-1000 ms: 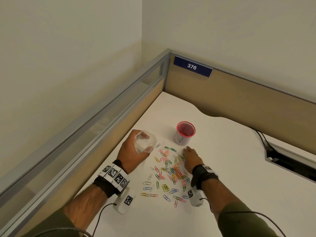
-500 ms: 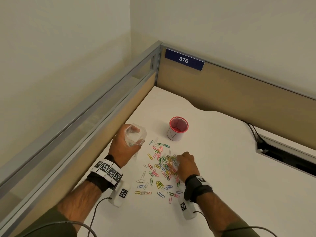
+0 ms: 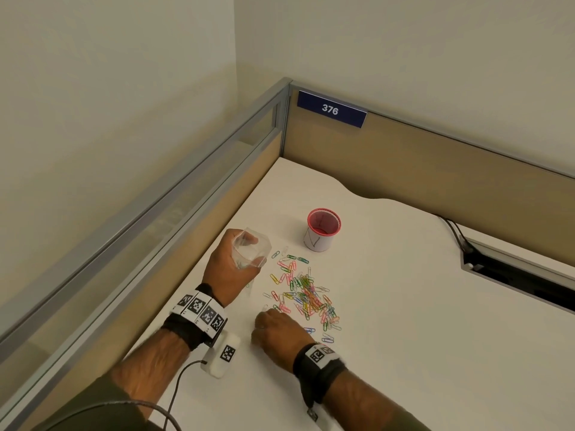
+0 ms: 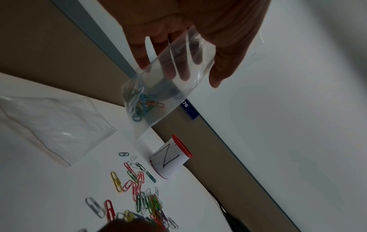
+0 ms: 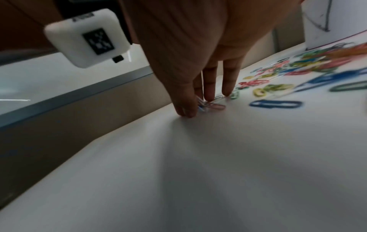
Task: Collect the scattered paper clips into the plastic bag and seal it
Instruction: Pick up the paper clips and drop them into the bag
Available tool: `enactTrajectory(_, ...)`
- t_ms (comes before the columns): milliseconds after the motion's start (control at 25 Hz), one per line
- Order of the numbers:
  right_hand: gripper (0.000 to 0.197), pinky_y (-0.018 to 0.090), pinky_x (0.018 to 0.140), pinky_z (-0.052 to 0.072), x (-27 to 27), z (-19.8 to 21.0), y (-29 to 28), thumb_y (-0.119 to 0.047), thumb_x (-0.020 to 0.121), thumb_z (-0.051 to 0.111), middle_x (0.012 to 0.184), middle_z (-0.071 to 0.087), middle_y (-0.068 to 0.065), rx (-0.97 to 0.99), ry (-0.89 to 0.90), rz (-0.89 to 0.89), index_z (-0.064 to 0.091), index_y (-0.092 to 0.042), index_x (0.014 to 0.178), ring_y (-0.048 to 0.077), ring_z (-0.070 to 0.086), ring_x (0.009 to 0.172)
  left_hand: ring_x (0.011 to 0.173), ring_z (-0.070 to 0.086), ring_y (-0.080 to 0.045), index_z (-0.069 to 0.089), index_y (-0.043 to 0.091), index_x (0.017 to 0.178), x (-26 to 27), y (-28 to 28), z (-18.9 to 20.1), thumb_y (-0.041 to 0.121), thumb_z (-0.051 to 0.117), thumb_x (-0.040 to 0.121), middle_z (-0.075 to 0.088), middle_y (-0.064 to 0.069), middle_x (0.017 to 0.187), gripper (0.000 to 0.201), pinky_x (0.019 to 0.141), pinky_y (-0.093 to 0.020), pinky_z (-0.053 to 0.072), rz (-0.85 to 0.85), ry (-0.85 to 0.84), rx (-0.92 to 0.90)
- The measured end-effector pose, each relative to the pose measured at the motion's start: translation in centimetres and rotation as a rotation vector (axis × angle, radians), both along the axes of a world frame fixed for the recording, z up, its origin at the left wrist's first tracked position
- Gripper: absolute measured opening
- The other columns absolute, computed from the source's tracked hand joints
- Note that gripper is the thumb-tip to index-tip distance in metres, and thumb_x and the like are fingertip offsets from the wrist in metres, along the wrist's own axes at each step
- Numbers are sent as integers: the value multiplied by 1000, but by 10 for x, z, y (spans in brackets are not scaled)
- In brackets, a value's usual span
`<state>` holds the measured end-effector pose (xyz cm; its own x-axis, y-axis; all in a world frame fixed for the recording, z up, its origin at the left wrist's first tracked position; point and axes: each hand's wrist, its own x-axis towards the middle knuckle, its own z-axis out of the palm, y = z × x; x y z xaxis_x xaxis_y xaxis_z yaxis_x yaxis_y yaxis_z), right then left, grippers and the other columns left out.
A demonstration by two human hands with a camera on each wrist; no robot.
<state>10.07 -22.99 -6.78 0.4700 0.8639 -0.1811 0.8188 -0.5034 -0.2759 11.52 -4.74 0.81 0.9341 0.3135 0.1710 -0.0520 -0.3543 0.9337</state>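
My left hand (image 3: 241, 255) grips a small clear plastic bag (image 3: 261, 248) with its mouth open upward, left of the pile. The left wrist view shows several coloured clips (image 4: 142, 106) in the bag's (image 4: 172, 81) bottom. Many coloured paper clips (image 3: 306, 297) lie scattered on the white desk (image 3: 404, 337). My right hand (image 3: 269, 315) sits knuckles-up at the pile's near-left edge. In the right wrist view its thumb and fingertips (image 5: 209, 95) pinch a few clips (image 5: 213, 106) against the desk.
A red-rimmed cup (image 3: 323, 233) wrapped in white paper stands just beyond the clips. A second clear bag (image 4: 49, 125) lies flat on the desk by the left partition (image 3: 186, 231). A cable slot (image 3: 513, 275) opens at the right, and the back partition (image 3: 435, 169) closes the far side.
My right hand has drawn back from the far middle of the pile to its near-left edge and curled onto a few clips. The left hand keeps holding the bag in place.
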Motion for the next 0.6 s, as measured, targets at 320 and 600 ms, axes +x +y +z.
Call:
enactTrajectory(320,34,35,91,49,9,29,-66,-6,89,50,117,57,4,45,96,-347,64,-19,117,23,51,109,113,59,-18,55,25,108,-14,-2,11,14,84,76,63,4,113,44,86,-4,39,23,9,-7)
enactTrajectory(600,26,33,89,47,-7,23,-71,-10,90,46,113,59,5,-134,281,-372,64,-18,107,25,57,104,115,58,-18,55,21,110,-15,-9,13,15,83,77,63,4,114,44,90,-13,42,1,-2,15)
